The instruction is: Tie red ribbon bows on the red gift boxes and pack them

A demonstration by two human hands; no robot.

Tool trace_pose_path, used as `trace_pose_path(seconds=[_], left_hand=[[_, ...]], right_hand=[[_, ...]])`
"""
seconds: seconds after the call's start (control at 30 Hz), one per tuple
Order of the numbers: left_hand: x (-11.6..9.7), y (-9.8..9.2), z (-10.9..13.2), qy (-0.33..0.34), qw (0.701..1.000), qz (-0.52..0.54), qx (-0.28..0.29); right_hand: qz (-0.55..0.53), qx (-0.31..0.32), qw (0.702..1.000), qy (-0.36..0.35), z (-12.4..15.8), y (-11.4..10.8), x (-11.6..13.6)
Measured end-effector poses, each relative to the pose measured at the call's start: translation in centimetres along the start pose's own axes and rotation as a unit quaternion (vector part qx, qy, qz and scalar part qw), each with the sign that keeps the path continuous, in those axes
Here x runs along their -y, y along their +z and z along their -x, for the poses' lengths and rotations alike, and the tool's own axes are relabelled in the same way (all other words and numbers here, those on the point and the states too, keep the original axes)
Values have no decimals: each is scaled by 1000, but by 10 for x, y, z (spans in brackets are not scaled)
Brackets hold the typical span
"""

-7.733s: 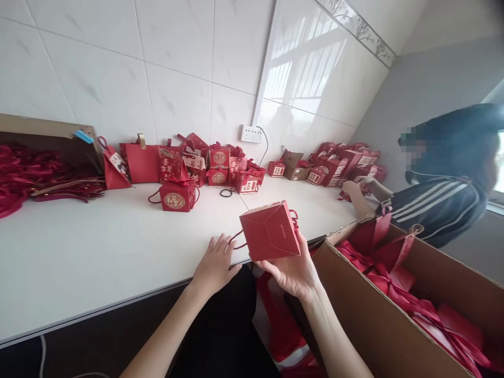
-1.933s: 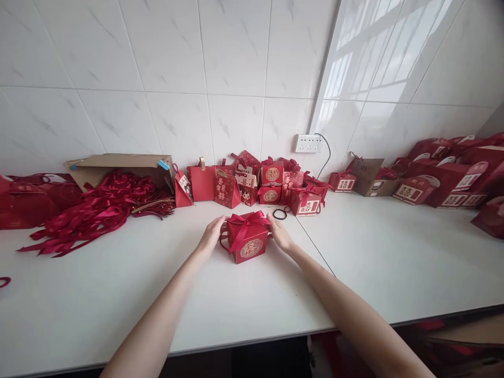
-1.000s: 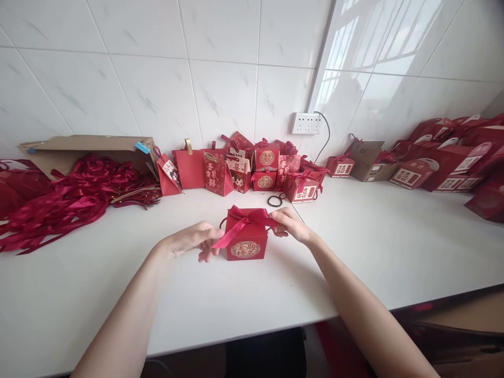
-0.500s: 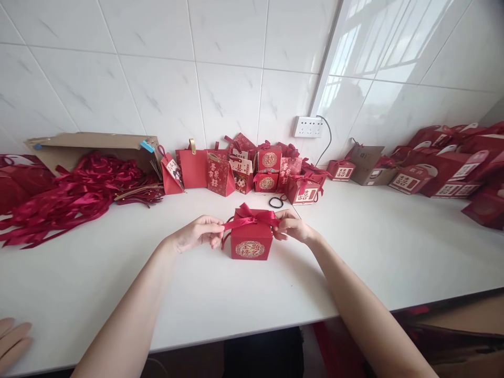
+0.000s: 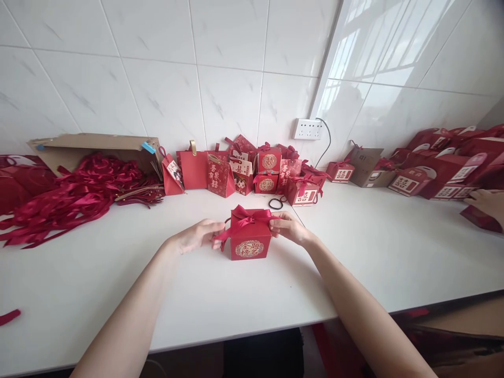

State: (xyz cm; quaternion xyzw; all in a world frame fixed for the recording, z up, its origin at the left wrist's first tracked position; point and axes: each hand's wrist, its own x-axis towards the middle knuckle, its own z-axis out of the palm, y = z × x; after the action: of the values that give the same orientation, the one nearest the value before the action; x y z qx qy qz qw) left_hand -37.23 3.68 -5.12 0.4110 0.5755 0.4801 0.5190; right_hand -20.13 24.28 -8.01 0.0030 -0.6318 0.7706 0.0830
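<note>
In front of me on the white table point(image 5: 252, 294) a small red gift box point(image 5: 251, 236) stands upright, with a round gold emblem on its front. A red satin ribbon point(image 5: 249, 215) is tied in a bow across its top. At the box's left side, my left hand point(image 5: 200, 234) is closed, its fingertips on the hanging ribbon tail. My right hand point(image 5: 290, 229) pinches the right part of the bow, close against the box's upper right edge. A dark red cord point(image 5: 227, 220) shows beside the left fingertips.
Red ribbons point(image 5: 74, 194) spill from a cardboard box point(image 5: 98, 140) at left. Several red gift boxes point(image 5: 195, 170) line the wall, and more point(image 5: 441, 157) pile up at right. A black ring point(image 5: 275, 203) lies behind my right hand. Another person's hand point(image 5: 490, 206) reaches in at far right.
The left ribbon tail, stretched sideways before, now slants downward, and my left hand is slightly lower. Another person's hand is gone from the lower left; a hand appears at far right.
</note>
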Motion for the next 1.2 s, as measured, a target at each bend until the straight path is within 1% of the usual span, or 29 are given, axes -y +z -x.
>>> trace_pose_path(seconds=[0.07,0.1,0.17,0.23,0.3,0.43,0.67,0.77,0.87,0.93,1.0,1.1,1.2], left_hand=[[0,0,1,-21,998,-40,43],[-1,0,1,-24,997,-58,54],[0,-1,0,-17,996,-67,53],[2,-2,-2,2,999,-28,32],[4,-5,-4,37,998,46,-6],[6,-10,-5,115,974,173,-92],[6,-11,-5,138,941,267,-157],[4,-11,-6,144,914,315,-210],[-1,-11,-5,153,884,363,-251],[-4,-12,-4,180,859,398,-267],[-6,-15,-1,215,828,434,-283],[-7,-21,2,265,781,477,-303],[-5,-28,4,291,749,502,-319]], right_hand=[[-7,-3,1000,-1,-1,1,-1],[-11,-5,1000,-2,-1,1,-1],[-19,-11,1000,-4,-1,2,-1],[-27,-22,999,-6,-1,2,-1],[-37,-38,999,-14,-1,1,0],[-60,-65,995,-41,-1,-2,2],[-103,-93,987,-83,1,-2,9],[-150,-115,976,-108,1,-3,11],[-188,-162,958,-144,2,-6,14],[-226,-187,941,-170,4,-9,16],[-278,-207,919,-189,5,-13,18],[-327,-243,891,-198,5,-18,20],[-356,-270,872,-199,5,-20,20]])
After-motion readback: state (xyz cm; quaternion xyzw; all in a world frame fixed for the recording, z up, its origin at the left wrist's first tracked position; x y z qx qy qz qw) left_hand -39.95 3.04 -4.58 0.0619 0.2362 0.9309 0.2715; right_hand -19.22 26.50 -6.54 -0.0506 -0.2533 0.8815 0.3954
